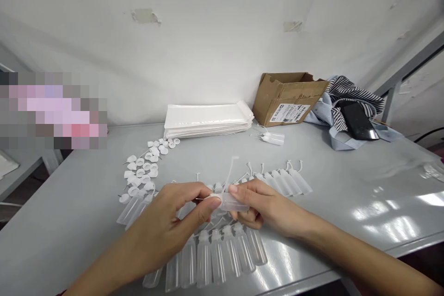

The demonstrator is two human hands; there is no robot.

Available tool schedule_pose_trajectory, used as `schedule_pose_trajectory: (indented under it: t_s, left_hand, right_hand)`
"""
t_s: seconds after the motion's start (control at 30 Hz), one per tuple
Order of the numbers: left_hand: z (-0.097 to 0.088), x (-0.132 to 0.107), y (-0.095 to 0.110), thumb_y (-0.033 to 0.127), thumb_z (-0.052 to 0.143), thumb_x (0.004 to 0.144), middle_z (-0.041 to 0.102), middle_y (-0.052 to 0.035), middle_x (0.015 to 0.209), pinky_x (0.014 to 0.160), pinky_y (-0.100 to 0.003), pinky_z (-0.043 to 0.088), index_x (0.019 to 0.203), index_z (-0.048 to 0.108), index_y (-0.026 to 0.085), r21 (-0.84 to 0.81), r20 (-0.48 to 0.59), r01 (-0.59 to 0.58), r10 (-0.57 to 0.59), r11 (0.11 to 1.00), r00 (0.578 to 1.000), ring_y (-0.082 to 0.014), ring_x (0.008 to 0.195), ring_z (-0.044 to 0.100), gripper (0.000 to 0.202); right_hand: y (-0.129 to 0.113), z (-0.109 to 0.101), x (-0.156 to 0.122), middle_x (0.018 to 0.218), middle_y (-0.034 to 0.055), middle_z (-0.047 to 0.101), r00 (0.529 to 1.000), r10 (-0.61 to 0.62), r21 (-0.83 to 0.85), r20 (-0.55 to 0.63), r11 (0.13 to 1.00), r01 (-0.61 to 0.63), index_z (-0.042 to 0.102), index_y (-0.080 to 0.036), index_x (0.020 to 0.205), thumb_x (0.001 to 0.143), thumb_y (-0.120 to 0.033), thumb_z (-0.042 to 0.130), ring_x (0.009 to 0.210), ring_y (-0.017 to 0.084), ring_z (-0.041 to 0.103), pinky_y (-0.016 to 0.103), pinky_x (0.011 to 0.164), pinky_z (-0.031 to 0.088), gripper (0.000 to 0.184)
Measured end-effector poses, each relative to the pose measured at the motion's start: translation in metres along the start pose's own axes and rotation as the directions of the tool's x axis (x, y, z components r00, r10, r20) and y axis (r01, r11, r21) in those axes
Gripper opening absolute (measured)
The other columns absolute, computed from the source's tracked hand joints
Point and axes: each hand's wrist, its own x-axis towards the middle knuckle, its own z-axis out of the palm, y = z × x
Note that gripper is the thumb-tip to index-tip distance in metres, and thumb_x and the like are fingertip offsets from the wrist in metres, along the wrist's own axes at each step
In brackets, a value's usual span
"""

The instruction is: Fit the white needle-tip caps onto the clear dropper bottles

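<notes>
Just above the rows of bottles, my right hand (260, 201) grips a small translucent squeeze bottle (236, 202) by its body, lying sideways. A thin strap with a small plug sticks up from the bottle's neck. The thumb and fingers of my left hand (187, 212) pinch a white needle-tip cap (215, 200) at the neck end, its thin needle pointing left. How far the cap sits on the neck I cannot tell. Beneath my hands lie several similar bottles (218, 259) in a row, with another row of bottles (287, 181) behind, partly hidden by my hands.
Loose white caps (140, 172) lie scattered left of my hands. A stack of white padded envelopes (208, 120) stands against the wall, beside a cardboard box (289, 99). Bottles with needle tips (273, 138) lie before the box. A dark phone (359, 121) rests on cloth at right.
</notes>
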Motion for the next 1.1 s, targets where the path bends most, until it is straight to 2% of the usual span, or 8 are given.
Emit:
schedule_pose_trajectory:
  t_s: [0.13, 0.3, 0.37, 0.67, 0.83, 0.93, 1.0, 1.1]
  left_hand:
    - [-0.001, 0.0, -0.005, 0.048, 0.043, 0.091, 0.053, 0.0041, 0.06, 0.048, -0.019, 0.035, 0.067, 0.058, 0.021, -0.032, 0.003, 0.018, -0.018, 0.999, 1.0, -0.012, 0.057, 0.048, 0.038]
    - [0.004, 0.005, -0.01, 0.051, 0.039, 0.091, 0.054, 0.003, 0.057, 0.046, -0.021, 0.033, 0.06, 0.055, 0.02, -0.072, -0.035, 0.073, -0.075, 0.995, 0.997, -0.0122, 0.053, 0.048, 0.046]
    - [0.006, 0.007, -0.01, 0.052, 0.04, 0.09, 0.053, 0.0026, 0.057, 0.046, -0.022, 0.032, 0.06, 0.054, 0.02, -0.082, -0.048, 0.091, -0.096, 0.992, 0.994, -0.0132, 0.055, 0.048, 0.046]
    - [0.016, 0.008, -0.005, 0.049, 0.039, 0.091, 0.045, 0.0039, 0.056, 0.046, -0.023, 0.03, 0.061, 0.053, 0.021, -0.011, -0.083, 0.045, -0.046, 0.999, 0.995, -0.0126, 0.052, 0.039, 0.043]
    - [0.007, 0.008, -0.008, 0.042, 0.043, 0.092, 0.064, 0.0023, 0.075, 0.058, -0.022, 0.04, 0.079, 0.062, 0.023, 0.118, -0.235, -0.057, 0.084, 0.991, 0.968, -0.0152, 0.069, 0.057, 0.03]
    - [-0.019, 0.009, -0.019, 0.048, 0.044, 0.089, 0.069, 0.0009, 0.087, 0.057, -0.021, 0.041, 0.083, 0.064, 0.023, 0.212, -0.442, 0.112, -0.007, 0.971, 0.897, -0.0186, 0.083, 0.061, 0.032]
    - [-0.042, 0.009, -0.029, 0.048, 0.046, 0.088, 0.069, 0.0002, 0.091, 0.061, -0.021, 0.041, 0.091, 0.063, 0.022, 0.252, -0.558, 0.245, -0.066, 0.936, 0.827, -0.0195, 0.084, 0.06, 0.031]
    - [-0.07, 0.009, -0.047, 0.041, 0.048, 0.086, 0.071, -0.0006, 0.09, 0.069, -0.026, 0.04, 0.091, 0.065, 0.02, 0.475, -0.522, 0.375, -0.088, 0.797, 0.848, -0.0208, 0.077, 0.061, 0.028]
  right_hand:
    - [-0.002, 0.0, -0.001, 0.055, -0.0056, 0.038, 0.974, -0.193, -0.455, -0.118, 0.882, 0.12, 0.053, -0.016, 0.07, 0.097, -0.052, 0.035, 0.049, 0.009, 0.034, 0.022, 0.048, 0.03, 0.049]
    - [0.002, -0.001, 0.002, 0.075, 0.0073, 0.056, 0.78, -0.605, -0.922, 0.159, 0.192, 0.337, 0.06, -0.008, 0.096, 0.1, -0.044, 0.028, 0.069, 0.017, 0.048, 0.027, 0.06, 0.041, 0.048]
    - [0.004, -0.002, 0.003, 0.074, 0.008, 0.056, 0.746, -0.626, -0.939, 0.228, 0.061, 0.337, 0.06, -0.007, 0.094, 0.101, -0.036, 0.03, 0.069, 0.017, 0.046, 0.027, 0.061, 0.041, 0.043]
    - [0.003, -0.005, 0.003, 0.073, 0.0077, 0.056, 0.809, -0.558, -0.931, 0.187, 0.164, 0.328, 0.058, -0.008, 0.097, 0.102, -0.032, 0.025, 0.068, 0.018, 0.046, 0.028, 0.06, 0.043, 0.042]
    - [-0.005, -0.014, -0.001, 0.076, 0.007, 0.056, 0.817, -0.551, -0.916, 0.168, 0.219, 0.336, 0.058, -0.009, 0.101, 0.102, -0.033, 0.029, 0.071, 0.017, 0.049, 0.027, 0.063, 0.043, 0.038]
    - [-0.013, -0.039, -0.003, 0.082, 0.0081, 0.059, 0.841, -0.539, -0.957, 0.053, 0.212, 0.196, 0.059, -0.01, 0.102, 0.1, -0.029, 0.035, 0.075, 0.018, 0.052, 0.028, 0.067, 0.043, 0.031]
    - [-0.017, -0.062, -0.004, 0.085, 0.0076, 0.061, 0.871, -0.473, -0.979, -0.134, 0.2, -0.042, 0.06, -0.013, 0.101, 0.098, -0.025, 0.041, 0.077, 0.018, 0.055, 0.028, 0.07, 0.042, 0.023]
    - [-0.019, -0.094, -0.003, 0.086, 0.0099, 0.064, 0.865, -0.443, -0.967, -0.235, 0.195, -0.163, 0.062, -0.013, 0.093, 0.097, -0.019, 0.039, 0.076, 0.02, 0.057, 0.029, 0.068, 0.039, 0.023]
